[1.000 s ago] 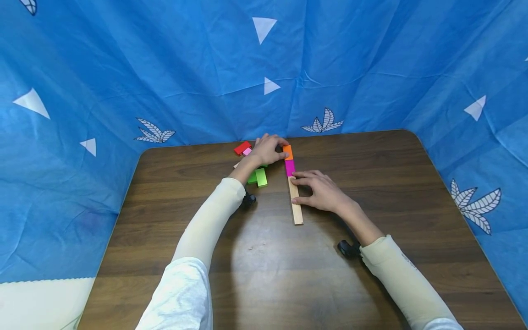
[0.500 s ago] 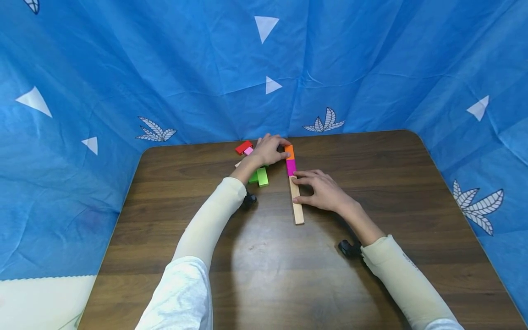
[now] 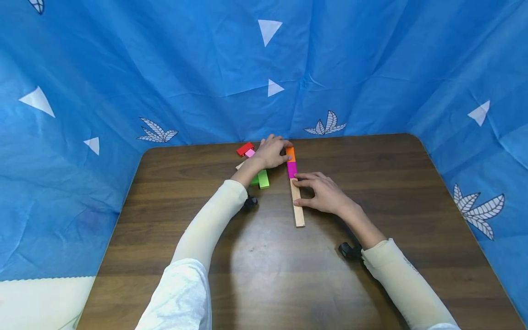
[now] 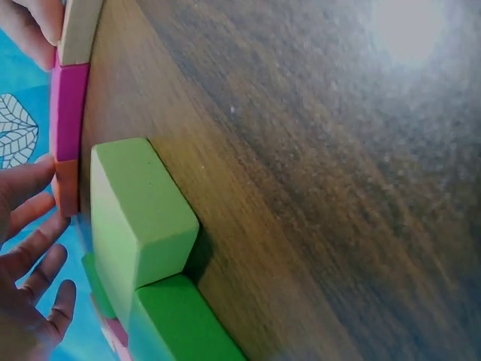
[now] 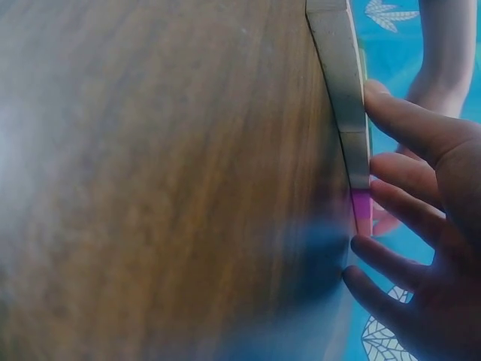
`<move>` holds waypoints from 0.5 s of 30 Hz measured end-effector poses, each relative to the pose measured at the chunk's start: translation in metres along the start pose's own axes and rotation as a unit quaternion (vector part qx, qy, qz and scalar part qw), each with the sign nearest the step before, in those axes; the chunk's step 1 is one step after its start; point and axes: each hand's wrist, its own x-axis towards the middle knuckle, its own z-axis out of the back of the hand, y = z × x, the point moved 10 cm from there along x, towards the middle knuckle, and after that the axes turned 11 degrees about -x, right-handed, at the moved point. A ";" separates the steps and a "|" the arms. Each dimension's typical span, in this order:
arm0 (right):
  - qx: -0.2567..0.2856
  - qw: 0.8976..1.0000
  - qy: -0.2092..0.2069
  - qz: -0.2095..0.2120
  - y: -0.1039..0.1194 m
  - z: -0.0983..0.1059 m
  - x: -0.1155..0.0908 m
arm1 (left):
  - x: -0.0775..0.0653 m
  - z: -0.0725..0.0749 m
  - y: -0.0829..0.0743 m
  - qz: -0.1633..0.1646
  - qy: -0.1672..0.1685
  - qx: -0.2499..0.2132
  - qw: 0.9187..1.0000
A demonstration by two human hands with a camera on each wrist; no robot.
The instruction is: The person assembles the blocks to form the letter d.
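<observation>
A straight row of blocks runs away from the person on the brown table. An orange block (image 3: 292,155) forms its far end, then comes a magenta block (image 3: 292,170), then plain wood blocks (image 3: 299,217) nearest the person. My left hand (image 3: 270,154) pinches the orange block, thumb by the magenta seam and a finger at the far end, as the left wrist view shows. Along the wood part, my right hand (image 3: 323,193) rests its thumb and fingertips on the row, spread lengthwise up to the magenta block. In the right wrist view a seam divides the wood blocks (image 5: 342,83).
Left of the row, partly under the left forearm, lie a red block (image 3: 245,149), a pink block (image 3: 250,153), a light green block (image 4: 143,195) and a darker green block (image 4: 184,323). A blue curtain (image 3: 198,68) hangs behind the wooden table (image 3: 165,201).
</observation>
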 end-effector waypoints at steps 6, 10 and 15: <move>-0.003 1.000 -0.002 -0.004 -0.003 -0.001 -0.001 | -0.013 0.009 -0.006 -0.021 -0.012 -0.008 1.000; -0.005 1.000 -0.002 -0.003 -0.003 -0.002 -0.001 | -0.032 0.016 -0.001 -0.026 -0.012 -0.010 1.000; -0.006 1.000 0.000 -0.003 -0.002 -0.003 -0.001 | -0.063 0.018 0.011 -0.008 0.019 0.019 1.000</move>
